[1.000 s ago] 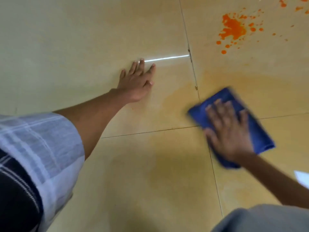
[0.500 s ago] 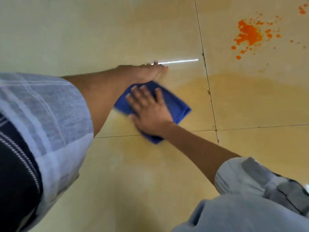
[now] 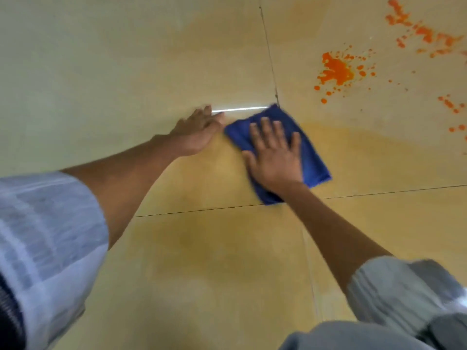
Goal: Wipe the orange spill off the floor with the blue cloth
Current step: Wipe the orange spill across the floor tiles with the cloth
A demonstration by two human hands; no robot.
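Note:
The blue cloth (image 3: 310,157) lies flat on the tiled floor near the middle of the head view. My right hand (image 3: 275,157) presses down on it with fingers spread. My left hand (image 3: 197,132) rests flat on the floor just left of the cloth, nearly touching its left edge. An orange spill (image 3: 337,72) of thick splatter sits at the upper right, well apart from the cloth, with more orange drops (image 3: 424,34) toward the top right corner and the right edge. A faint yellowish smear (image 3: 366,147) covers the tiles around the cloth.
Beige floor tiles (image 3: 101,72) fill the view, crossed by dark grout lines (image 3: 269,51). A bright streak of reflected light (image 3: 240,109) lies just above my left hand. My sleeves and knee fill the lower corners.
My right hand swept the cloth left to beside my left hand, then back right and slightly up. The left hand stayed planted. The view shifted, showing more splatter at the right.

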